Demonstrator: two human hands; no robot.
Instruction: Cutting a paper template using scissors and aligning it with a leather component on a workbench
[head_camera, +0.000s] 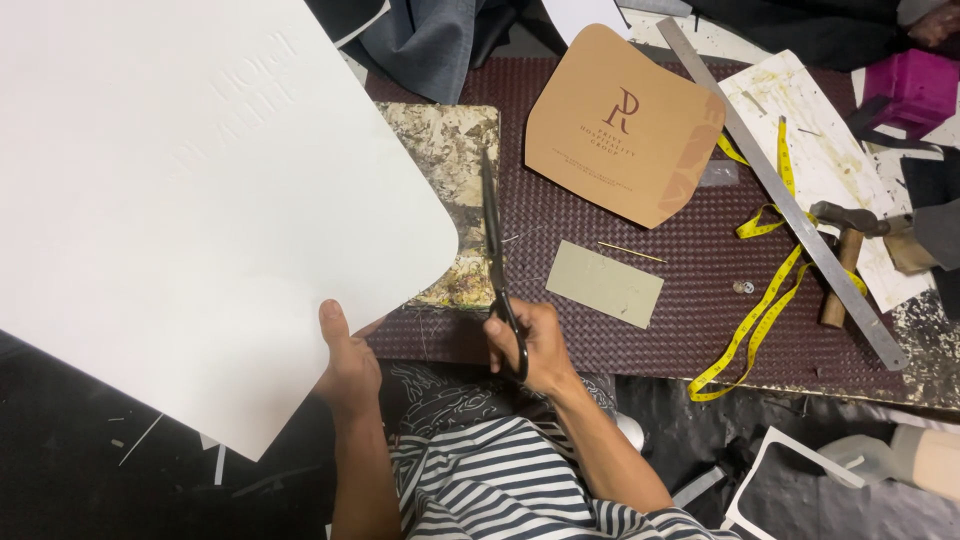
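Observation:
My left hand (345, 362) grips the near edge of a large white sheet (190, 190) with rounded corners that fills the left half of the view. My right hand (535, 345) holds long black scissors (492, 240) by the handles. The blades point away from me and look shut, lying just to the right of the sheet's rounded corner. Under the blades sits a mottled stone slab (450, 180) on a dark maroon woven mat (600, 330).
A tan card with rounded corners (620, 125) lies at the back of the mat, a small grey card piece (605, 283) nearer. A steel ruler (790, 200), yellow tape measure (760, 310), hammer (845, 250) and magenta box (912, 90) are on the right.

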